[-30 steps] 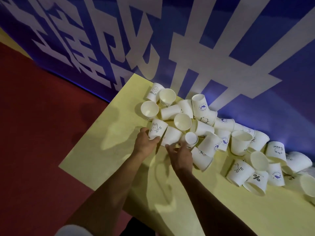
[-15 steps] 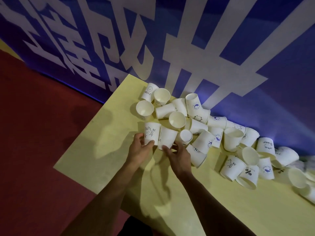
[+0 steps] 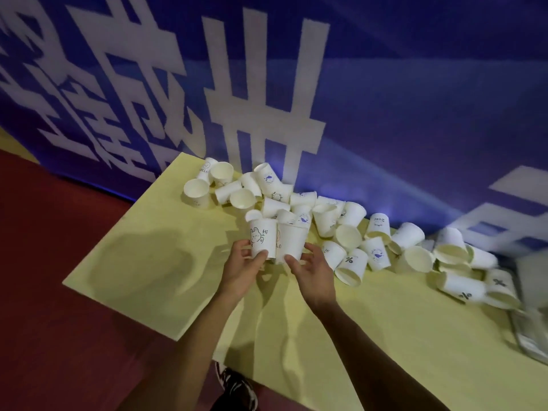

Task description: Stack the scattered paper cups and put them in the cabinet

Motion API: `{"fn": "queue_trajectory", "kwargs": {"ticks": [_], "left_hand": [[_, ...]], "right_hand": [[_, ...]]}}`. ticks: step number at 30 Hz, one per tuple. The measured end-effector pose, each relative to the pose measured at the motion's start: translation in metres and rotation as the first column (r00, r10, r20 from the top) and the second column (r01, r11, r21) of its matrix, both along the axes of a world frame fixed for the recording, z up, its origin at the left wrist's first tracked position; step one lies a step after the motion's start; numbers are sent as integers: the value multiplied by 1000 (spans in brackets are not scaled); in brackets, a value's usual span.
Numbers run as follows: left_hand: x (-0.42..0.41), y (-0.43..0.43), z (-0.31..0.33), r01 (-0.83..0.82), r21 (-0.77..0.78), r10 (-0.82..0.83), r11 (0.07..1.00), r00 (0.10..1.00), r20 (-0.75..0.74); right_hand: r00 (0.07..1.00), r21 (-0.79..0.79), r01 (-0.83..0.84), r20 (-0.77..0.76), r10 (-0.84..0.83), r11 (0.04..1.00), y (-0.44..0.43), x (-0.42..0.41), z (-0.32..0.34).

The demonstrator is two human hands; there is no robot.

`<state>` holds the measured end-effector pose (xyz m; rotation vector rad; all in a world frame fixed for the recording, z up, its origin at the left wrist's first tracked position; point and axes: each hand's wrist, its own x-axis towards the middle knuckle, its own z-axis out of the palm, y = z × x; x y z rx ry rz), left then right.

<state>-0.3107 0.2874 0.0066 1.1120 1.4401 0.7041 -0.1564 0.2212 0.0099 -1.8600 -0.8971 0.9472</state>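
Your left hand (image 3: 241,269) grips the Hi cup (image 3: 262,237), your right hand (image 3: 312,272) the plain cup (image 3: 292,240). Fingers curl round the bases, and the rims above them are presumably left free for nesting.

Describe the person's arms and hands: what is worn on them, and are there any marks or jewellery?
The left hand and right hand are bare, with no gloves, ring, watch or bracelet visible. The arms behind them are uncovered as far as the picture's lower edge, and no sleeve shows. No marks stand out, though the light is dim.
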Motion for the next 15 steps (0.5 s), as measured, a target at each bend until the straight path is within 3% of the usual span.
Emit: {"fn": "queue_trajectory", "kwargs": {"ticks": [9, 15], "left_hand": [[118, -92, 22, 228, 10, -228, 974, 973, 25], [212, -114, 22, 448, 20, -449, 894, 892, 58]], "right_hand": [[987, 6, 163, -12, -163, 987, -123, 113, 19], [930, 15, 366, 43, -366, 931, -180, 181, 37]]}}
